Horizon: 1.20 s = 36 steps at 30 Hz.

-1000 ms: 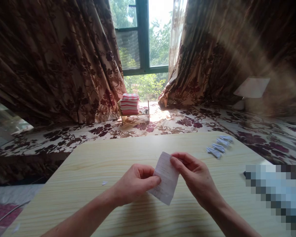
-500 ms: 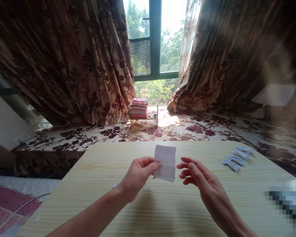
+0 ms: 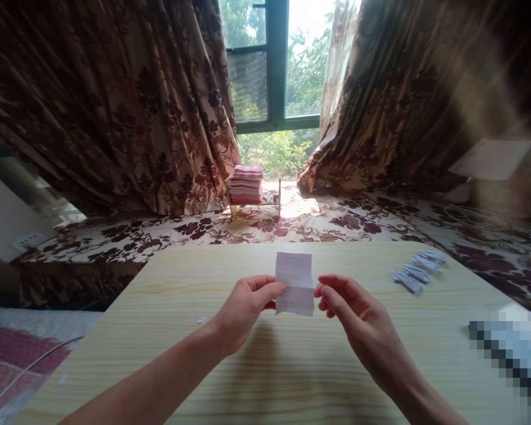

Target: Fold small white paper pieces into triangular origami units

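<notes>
A small creased sheet of paper [image 3: 294,274] with faint lines of print is held up above the wooden table [image 3: 168,378]. Thumb and fingers of my left hand [image 3: 246,310] pinch it by its left edge. My right hand [image 3: 353,310] is by the paper's right edge, its thumb and fingers curved and apart; whether a fingertip touches the edge I cannot tell. Several folded paper pieces [image 3: 416,277] lie at the table's far right.
Paper scraps [image 3: 201,320] lie on the left side of the table. A pixelated dark-edged object [image 3: 513,354] is at the right edge. Beyond the table, folded striped cloths [image 3: 246,184] sit on a small rack on the patterned window ledge, near a white lamp [image 3: 491,159].
My right hand has come closer to the paper's right edge, with its thumb and fingers drawn nearer together. The left hand keeps its hold. The view has tilted slightly down.
</notes>
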Tool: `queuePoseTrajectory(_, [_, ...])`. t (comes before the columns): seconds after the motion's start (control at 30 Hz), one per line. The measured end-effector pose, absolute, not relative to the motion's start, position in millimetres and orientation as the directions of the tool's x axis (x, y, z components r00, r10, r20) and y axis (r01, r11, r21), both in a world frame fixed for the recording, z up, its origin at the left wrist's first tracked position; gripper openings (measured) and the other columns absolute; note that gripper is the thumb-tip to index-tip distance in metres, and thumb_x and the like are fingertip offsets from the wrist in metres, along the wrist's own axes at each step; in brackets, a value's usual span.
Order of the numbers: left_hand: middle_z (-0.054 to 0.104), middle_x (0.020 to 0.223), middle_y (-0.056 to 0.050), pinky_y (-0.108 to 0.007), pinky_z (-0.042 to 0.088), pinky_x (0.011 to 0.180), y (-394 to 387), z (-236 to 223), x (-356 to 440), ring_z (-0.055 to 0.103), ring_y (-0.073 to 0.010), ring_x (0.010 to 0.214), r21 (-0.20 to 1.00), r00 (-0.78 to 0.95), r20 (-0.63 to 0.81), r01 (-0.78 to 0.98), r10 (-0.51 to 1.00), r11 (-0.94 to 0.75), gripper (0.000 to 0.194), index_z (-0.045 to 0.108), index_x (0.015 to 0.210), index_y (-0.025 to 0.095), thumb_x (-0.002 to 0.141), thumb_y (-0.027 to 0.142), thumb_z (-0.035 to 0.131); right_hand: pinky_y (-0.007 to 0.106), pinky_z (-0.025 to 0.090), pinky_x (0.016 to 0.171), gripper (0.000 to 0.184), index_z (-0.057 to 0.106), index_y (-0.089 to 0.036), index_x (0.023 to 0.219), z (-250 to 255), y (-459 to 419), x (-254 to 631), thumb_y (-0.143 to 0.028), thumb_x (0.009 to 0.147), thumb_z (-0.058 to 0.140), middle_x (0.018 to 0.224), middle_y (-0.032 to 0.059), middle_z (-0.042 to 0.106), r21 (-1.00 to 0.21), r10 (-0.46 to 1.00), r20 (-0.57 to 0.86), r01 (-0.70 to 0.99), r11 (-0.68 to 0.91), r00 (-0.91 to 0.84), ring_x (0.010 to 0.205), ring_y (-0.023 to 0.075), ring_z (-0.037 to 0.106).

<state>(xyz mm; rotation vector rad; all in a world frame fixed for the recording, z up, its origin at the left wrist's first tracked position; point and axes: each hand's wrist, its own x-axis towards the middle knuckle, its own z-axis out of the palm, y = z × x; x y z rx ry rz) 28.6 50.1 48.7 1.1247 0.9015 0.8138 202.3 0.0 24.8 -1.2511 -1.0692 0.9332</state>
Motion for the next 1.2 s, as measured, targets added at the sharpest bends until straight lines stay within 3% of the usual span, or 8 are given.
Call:
queuePoseTrajectory(0.1, [0.065,0.076,-0.007,-0.032,0.04,0.075,49,49,29,0.054,-0.0178,0.078,0.982,0.434,-0.144,-0.05,0.889,0.183,0.023,0.075,0.086,0.013,0.078,0.032,0.064,0.022,0.046,0.059,0.035,0.065,-0.018,0.094,26,0,202,-0.048,0.077,0.065,0.076,0.0016,0.065,-0.997,0.966,0.074,0.034,0.068,0.248,0.066,0.0123,0.055])
queuePoseTrajectory(0.23, [0.058,0.085,-0.005,-0.03,0.041,0.079,42,53,30,0.054,-0.0175,0.084,0.97,0.441,0.155,0.101,0.884,-0.221,0.018,0.075,0.087,0.018,0.08,0.026,0.061,0.02,0.041,0.048,0.028,0.067,-0.019,0.093,26,-3,202,-0.042,0.076,0.067,0.064,-0.0017,0.061,-0.997,0.98,0.064,0.062,0.054,0.187,0.054,0.01,0.05])
queuePoseTrajectory(0.37, [0.056,0.095,-0.006,-0.031,0.04,0.087,40,57,28,0.054,-0.0191,0.094,0.886,0.426,0.292,0.216,0.856,-0.41,0.024,0.072,0.1,0.02,0.078,0.022,0.062,0.022,0.049,0.059,0.008,0.067,-0.021,0.085,22,-5,203,-0.024,0.078,0.063,0.08,0.0015,0.066,-0.949,0.936,0.306,0.137,0.285,0.173,0.069,0.0135,0.061])
queuePoseTrajectory(0.5, [0.061,0.098,-0.007,-0.033,0.04,0.086,46,57,25,0.055,-0.0205,0.093,0.957,0.293,0.088,0.239,0.952,-0.162,0.031,0.067,0.105,0.017,0.078,0.032,0.061,0.03,0.052,0.079,0.022,0.064,-0.024,0.091,17,-5,206,-0.008,0.077,0.057,0.104,0.0062,0.063,-0.756,0.792,0.603,0.39,0.526,0.1,0.099,0.0201,0.062])
queuePoseTrajectory(0.73, [0.062,0.073,-0.006,-0.03,0.041,0.072,41,56,31,0.054,-0.0166,0.072,0.962,0.504,-0.235,-0.004,0.831,0.274,0.04,0.068,0.074,0.011,0.078,0.049,0.055,0.03,0.056,0.072,0.029,0.061,-0.026,0.099,16,-6,207,-0.005,0.081,0.055,0.11,0.0098,0.054,-0.499,0.664,0.744,0.597,0.628,-0.076,0.096,0.0202,0.063])
queuePoseTrajectory(0.87, [0.062,0.068,-0.003,-0.026,0.04,0.064,45,49,30,0.051,-0.0129,0.063,0.971,0.399,-0.229,0.026,0.888,0.238,0.022,0.069,0.072,0.012,0.069,0.033,0.064,0.028,0.055,0.068,0.026,0.063,-0.024,0.097,20,-8,204,-0.006,0.083,0.048,0.108,0.0086,0.056,-0.558,0.734,0.669,0.574,0.599,-0.117,0.084,0.0164,0.065])
queuePoseTrajectory(1.07, [0.057,0.06,-0.001,-0.023,0.031,0.051,51,42,24,0.047,-0.0118,0.055,0.918,0.399,-0.207,0.394,0.893,0.037,0.021,0.066,0.066,0.012,0.073,0.03,0.055,0.032,0.052,0.076,0.036,0.055,-0.025,0.119,24,-6,211,-0.025,0.084,0.057,0.118,0.0081,0.054,-0.674,0.832,0.553,0.606,0.422,0.036,0.096,0.0202,0.06])
queuePoseTrajectory(1.2, [0.056,0.058,-0.001,-0.023,0.03,0.048,47,46,26,0.048,-0.0125,0.054,0.869,0.519,-0.244,0.491,0.819,-0.052,0.025,0.066,0.068,0.012,0.077,0.03,0.051,0.03,0.049,0.067,0.022,0.061,-0.02,0.104,17,-2,210,-0.026,0.083,0.059,0.093,0.0055,0.061,-0.716,0.899,0.434,0.586,0.38,-0.053,0.075,0.0164,0.058])
